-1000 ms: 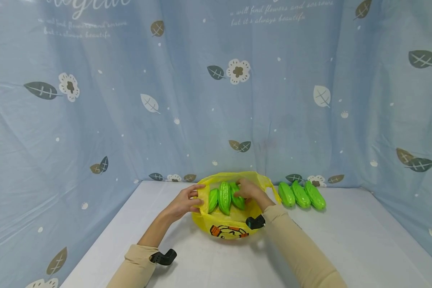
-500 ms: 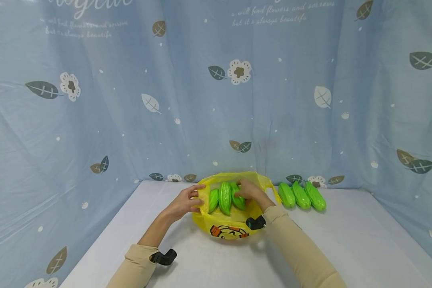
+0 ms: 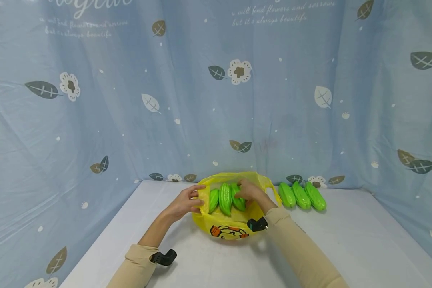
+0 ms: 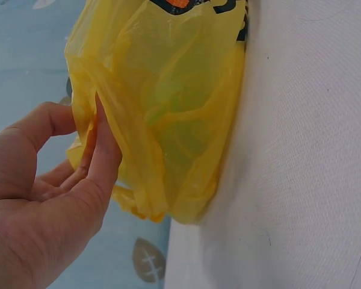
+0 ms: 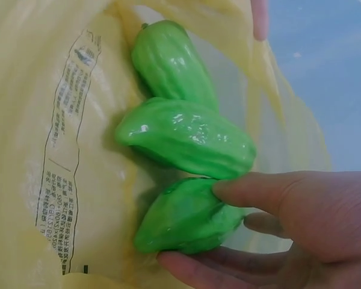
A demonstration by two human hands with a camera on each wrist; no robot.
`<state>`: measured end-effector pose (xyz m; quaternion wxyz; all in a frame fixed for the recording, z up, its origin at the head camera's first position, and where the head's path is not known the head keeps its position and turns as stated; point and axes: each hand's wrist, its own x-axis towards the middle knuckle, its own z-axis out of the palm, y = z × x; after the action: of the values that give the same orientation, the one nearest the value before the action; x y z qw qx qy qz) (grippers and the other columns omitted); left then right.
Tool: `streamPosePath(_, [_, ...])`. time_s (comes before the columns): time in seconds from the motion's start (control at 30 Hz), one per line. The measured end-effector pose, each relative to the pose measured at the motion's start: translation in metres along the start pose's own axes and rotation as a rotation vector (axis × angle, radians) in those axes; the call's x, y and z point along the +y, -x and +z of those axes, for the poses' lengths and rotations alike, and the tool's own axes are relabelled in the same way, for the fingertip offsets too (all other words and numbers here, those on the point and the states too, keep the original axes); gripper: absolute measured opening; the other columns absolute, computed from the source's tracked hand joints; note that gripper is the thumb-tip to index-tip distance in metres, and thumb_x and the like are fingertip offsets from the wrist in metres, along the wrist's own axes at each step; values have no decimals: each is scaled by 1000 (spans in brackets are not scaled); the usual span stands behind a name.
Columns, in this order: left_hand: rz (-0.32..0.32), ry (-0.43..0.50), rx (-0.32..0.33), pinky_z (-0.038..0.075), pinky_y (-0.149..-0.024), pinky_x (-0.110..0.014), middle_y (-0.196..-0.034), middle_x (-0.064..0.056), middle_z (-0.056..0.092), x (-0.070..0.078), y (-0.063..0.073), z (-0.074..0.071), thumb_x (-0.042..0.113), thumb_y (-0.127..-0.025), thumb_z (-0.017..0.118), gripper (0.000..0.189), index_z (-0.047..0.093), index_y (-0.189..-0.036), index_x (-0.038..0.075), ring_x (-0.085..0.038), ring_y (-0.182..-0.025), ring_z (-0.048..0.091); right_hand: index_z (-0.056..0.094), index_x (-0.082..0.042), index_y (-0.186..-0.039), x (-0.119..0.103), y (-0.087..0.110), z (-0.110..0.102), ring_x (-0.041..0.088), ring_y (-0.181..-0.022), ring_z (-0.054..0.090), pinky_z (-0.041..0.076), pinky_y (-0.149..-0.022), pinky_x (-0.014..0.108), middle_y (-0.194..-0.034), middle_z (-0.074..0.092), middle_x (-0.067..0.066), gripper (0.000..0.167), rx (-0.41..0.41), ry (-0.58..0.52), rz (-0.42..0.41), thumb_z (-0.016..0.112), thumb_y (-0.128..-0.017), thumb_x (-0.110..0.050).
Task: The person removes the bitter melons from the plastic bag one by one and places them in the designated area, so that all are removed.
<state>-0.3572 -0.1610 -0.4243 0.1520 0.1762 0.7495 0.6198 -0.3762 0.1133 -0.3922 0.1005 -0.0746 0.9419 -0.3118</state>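
Observation:
A yellow plastic bag (image 3: pixel 201 224) with an orange and black print stands with its mouth spread wide. Inside it lie three glossy green bitter melons: a left one (image 3: pixel 213 200), a middle one (image 3: pixel 225 199) and a right one (image 3: pixel 238 197). My left hand (image 3: pixel 184 204) pinches the bag's left rim; in the left wrist view the thumb of that hand (image 4: pixel 60 198) is behind the folded plastic. Reaching into the bag, my right hand (image 3: pixel 251 191) grips the right bitter melon, its thumb and fingers on opposite sides in the right wrist view (image 5: pixel 198 217).
Three more bitter melons (image 3: pixel 302 196) lie side by side on the white table (image 3: pixel 209 264), right of the bag. A blue curtain (image 3: pixel 187 120) with leaf and flower prints hangs behind and along both sides. Black camera mounts (image 3: pixel 163 257) stick out from both wrists.

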Motion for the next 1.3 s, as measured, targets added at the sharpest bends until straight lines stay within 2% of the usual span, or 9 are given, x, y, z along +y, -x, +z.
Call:
streamPosePath(0.2, [5, -2, 5, 61, -80, -40, -140, -22, 50, 0, 0, 1, 5, -90, 63, 65, 38, -149, 12, -22, -104, 65, 37, 1, -148, -4, 6, -2, 32, -90, 65, 61, -74, 46, -142, 47, 24, 63, 4, -21, -17, 65, -93, -15])
streamPosePath(0.43, [5, 0, -2, 61, -81, -41, -142, -22, 49, 0, 1, 0, 5, -90, 63, 66, 38, -150, 12, -22, -105, 65, 36, -3, -149, -5, 9, -5, 32, -90, 65, 61, -72, 46, -147, 43, 23, 63, 0, -66, -6, 63, -94, -16])
streamPosePath(0.87, [9, 9, -13, 61, -80, -41, -141, -22, 49, 0, 1, -1, 6, -90, 63, 65, 38, -150, 13, -22, -105, 65, 33, -4, -150, -7, 22, -11, 39, -112, 60, 61, -72, 46, -150, 38, 25, 61, -12, -124, -36, 60, -96, -14])
streamPosePath(1.3, [1, 5, -12, 61, -81, -41, -143, -21, 48, 0, 1, 0, 5, -90, 63, 66, 38, -150, 14, -23, -106, 64, 35, -4, -150, -4, 27, -16, 37, -104, 65, 62, -67, 44, -150, 39, 26, 62, -11, -69, -62, 62, -95, -15])
